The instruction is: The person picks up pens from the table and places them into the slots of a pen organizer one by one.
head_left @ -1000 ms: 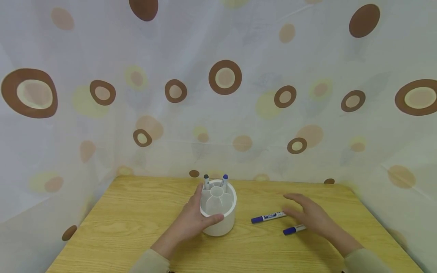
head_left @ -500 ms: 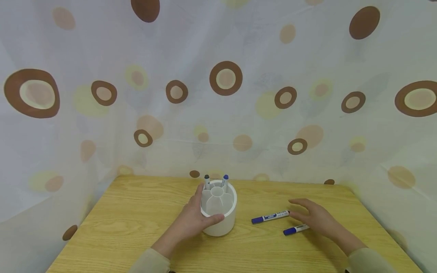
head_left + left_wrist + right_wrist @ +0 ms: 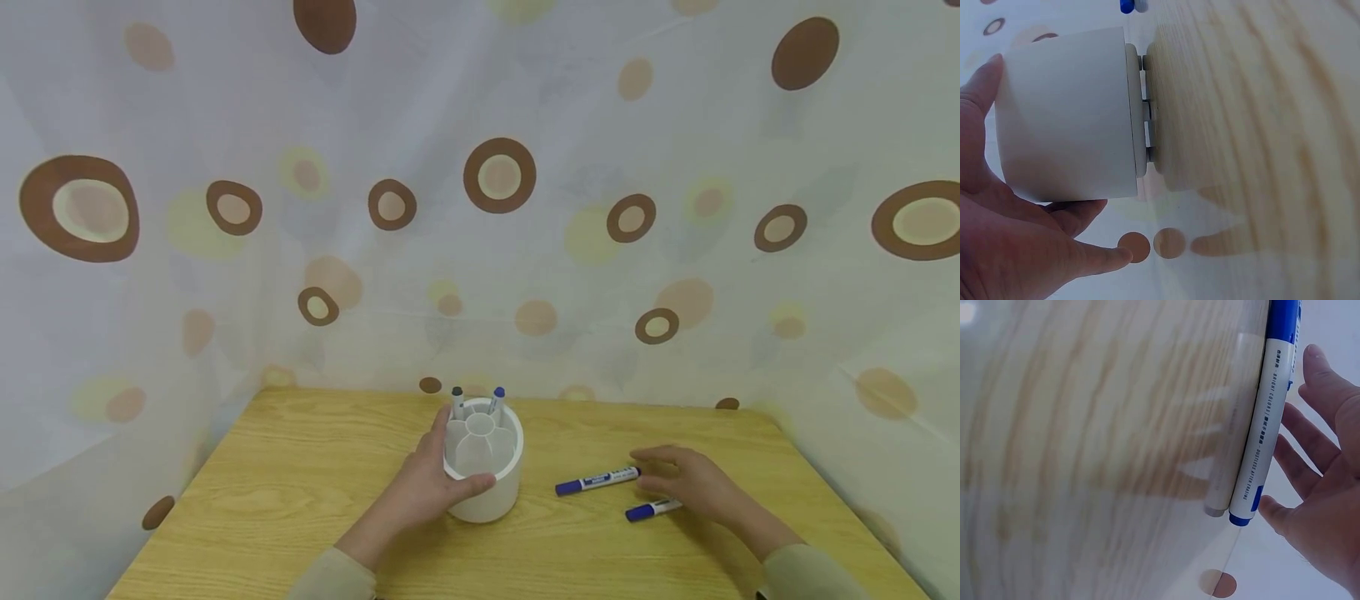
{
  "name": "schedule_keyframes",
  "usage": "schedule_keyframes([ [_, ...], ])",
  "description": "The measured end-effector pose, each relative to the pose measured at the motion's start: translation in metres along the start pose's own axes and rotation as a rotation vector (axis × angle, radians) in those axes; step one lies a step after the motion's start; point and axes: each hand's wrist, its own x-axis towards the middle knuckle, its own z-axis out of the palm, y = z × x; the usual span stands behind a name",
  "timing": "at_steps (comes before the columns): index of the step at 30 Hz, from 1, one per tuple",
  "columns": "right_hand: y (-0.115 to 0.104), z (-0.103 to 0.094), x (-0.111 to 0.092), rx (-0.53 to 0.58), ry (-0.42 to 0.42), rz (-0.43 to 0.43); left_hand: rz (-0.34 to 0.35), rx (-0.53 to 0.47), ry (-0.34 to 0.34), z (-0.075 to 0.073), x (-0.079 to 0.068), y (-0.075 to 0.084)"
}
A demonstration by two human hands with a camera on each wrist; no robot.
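Observation:
A white round pen holder (image 3: 487,498) with several compartments stands upright on the table. My left hand (image 3: 422,487) grips its left side, thumb across the front and fingers around the back. The left wrist view shows the holder (image 3: 1066,115) from the side, on short feet. Upright in its back compartments are a dark-capped marker (image 3: 458,403) and a blue-tipped marker (image 3: 497,402). My right hand (image 3: 693,482), fingers spread and loosely bent, hovers by two blue-capped whiteboard markers. The farther marker (image 3: 598,481) lies just left of the fingertips; the nearer marker (image 3: 651,510) is partly hidden beneath the hand.
The wood-grain table (image 3: 315,467) reaches back to a white curtain (image 3: 420,275) printed with brown and yellow circles. The same curtain hangs at both sides. The table surface is glossy and mirrors the holder and marker in the wrist views.
My right hand has shifted slightly right and toward me, uncovering the end of the farther marker. My left hand keeps its hold on the pen holder. The head view has tilted slightly.

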Motion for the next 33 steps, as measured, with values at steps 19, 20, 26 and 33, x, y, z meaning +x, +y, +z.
schedule_keyframes([
  [19,0.003,0.006,0.007,0.064,-0.017,0.005,-0.004,-0.001,-0.007,0.000,-0.001,0.000],
  [20,0.003,0.006,0.008,0.059,-0.011,0.013,-0.004,-0.003,-0.008,0.000,-0.001,0.000],
  [26,0.001,0.007,0.014,-0.021,0.017,0.027,-0.005,-0.008,-0.009,-0.001,-0.001,0.000],
  [33,0.001,0.006,0.016,-0.042,0.017,0.021,0.000,-0.008,-0.013,-0.001,-0.001,0.000],
])
